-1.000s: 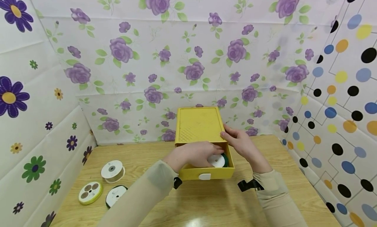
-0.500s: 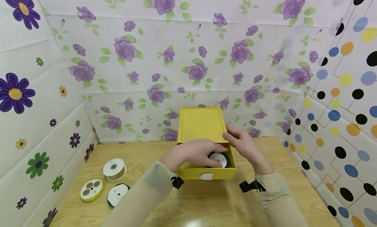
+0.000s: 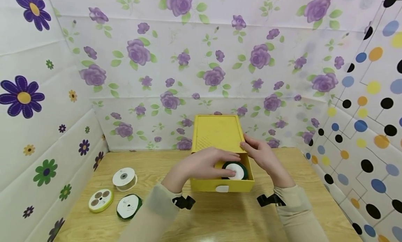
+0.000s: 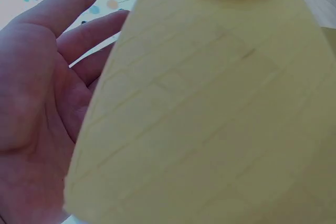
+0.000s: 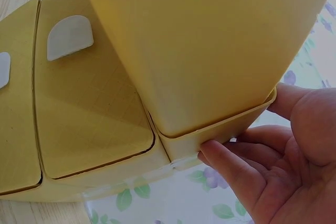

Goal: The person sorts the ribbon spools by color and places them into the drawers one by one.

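A yellow drawer cabinet (image 3: pixel 218 132) stands at the back of the table, its top drawer (image 3: pixel 204 184) pulled out. Inside lies a ribbon spool (image 3: pixel 237 171), white-faced with dark green ribbon around its edge. Over the drawer hovers my left hand (image 3: pixel 201 163), fingers spread and fairly straight, thumb tip overlapping the spool's face. In the left wrist view, the drawer front covers part of this hand (image 4: pixel 42 87), and nothing shows in its palm. My right hand (image 3: pixel 262 154) holds the cabinet's top right edge, thumb on top and fingers along the side; the right wrist view shows the fingers (image 5: pixel 231 166) against it.
Three more ribbon spools lie on the table's left: a cream one (image 3: pixel 124 178), a yellow one (image 3: pixel 100 200) and a dark green one (image 3: pixel 128 206). Lower drawers (image 5: pixel 94 93) with white handles are closed. Patterned sheets (image 3: pixel 169 60) enclose the table.
My left hand has let go of the spool and drawn back up and left, leaving more of the spool visible in the drawer. The right hand stays on the cabinet. The view has shifted slightly.
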{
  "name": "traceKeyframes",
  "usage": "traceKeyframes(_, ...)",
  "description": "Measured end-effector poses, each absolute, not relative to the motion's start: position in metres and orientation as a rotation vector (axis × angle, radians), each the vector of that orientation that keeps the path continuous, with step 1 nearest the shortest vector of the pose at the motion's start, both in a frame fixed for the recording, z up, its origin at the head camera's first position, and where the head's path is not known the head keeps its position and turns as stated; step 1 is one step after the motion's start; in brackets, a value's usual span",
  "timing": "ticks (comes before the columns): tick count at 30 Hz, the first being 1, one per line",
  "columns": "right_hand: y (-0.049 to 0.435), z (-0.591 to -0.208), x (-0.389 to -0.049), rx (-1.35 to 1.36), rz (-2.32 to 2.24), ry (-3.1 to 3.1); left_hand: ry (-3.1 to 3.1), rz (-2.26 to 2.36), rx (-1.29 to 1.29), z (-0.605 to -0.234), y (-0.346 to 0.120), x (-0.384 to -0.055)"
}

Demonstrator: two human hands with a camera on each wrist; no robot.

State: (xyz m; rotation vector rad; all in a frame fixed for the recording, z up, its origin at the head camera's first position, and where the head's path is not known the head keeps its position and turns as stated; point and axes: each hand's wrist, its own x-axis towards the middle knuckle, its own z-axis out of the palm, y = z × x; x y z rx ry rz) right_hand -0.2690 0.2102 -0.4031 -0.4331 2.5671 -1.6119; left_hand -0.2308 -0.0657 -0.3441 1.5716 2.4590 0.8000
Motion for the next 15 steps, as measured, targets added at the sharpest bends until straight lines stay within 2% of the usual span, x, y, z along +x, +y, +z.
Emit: traceKeyframes(15,0.209,-0.405,-0.268,-0.377,-1.638,2.56,2.502,1.38,1.602,-0.378,-0.099,-0.213)
